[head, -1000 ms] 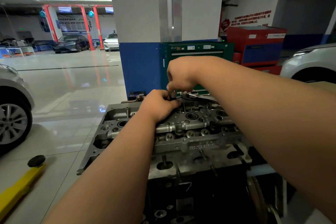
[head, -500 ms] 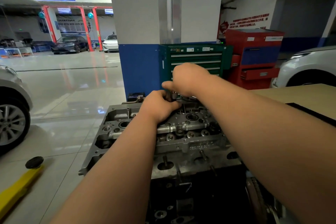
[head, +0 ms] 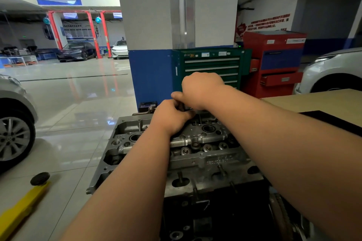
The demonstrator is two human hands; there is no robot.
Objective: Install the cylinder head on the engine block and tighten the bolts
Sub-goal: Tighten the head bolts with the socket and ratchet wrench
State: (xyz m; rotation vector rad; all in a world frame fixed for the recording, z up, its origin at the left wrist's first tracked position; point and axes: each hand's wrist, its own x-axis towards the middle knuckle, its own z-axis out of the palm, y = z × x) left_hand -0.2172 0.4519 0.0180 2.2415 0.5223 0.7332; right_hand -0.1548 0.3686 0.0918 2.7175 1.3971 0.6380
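Note:
The grey metal cylinder head (head: 205, 154) sits on the dark engine block (head: 215, 213) in front of me. Both my hands meet at its far edge. My left hand (head: 170, 117) is curled round the lower part of a ratchet wrench (head: 187, 107), of which only a small dark piece shows between the hands. My right hand (head: 199, 90) sits just above it, fingers curled down over the top of the same tool, thumb pointing left. The bolt under the tool is hidden by my hands.
A blue-and-white pillar (head: 152, 76), a green tool cabinet (head: 211, 62) and a red cabinet (head: 274, 60) stand behind the engine. A tan table (head: 323, 101) and a white car (head: 333, 70) are on the right. A grey car (head: 11, 123) and a yellow lift arm (head: 21, 207) are on the left.
The wrench handle that pointed right a second ago is now covered. My right hand has turned and dropped closer onto my left hand. My left hand has stayed put.

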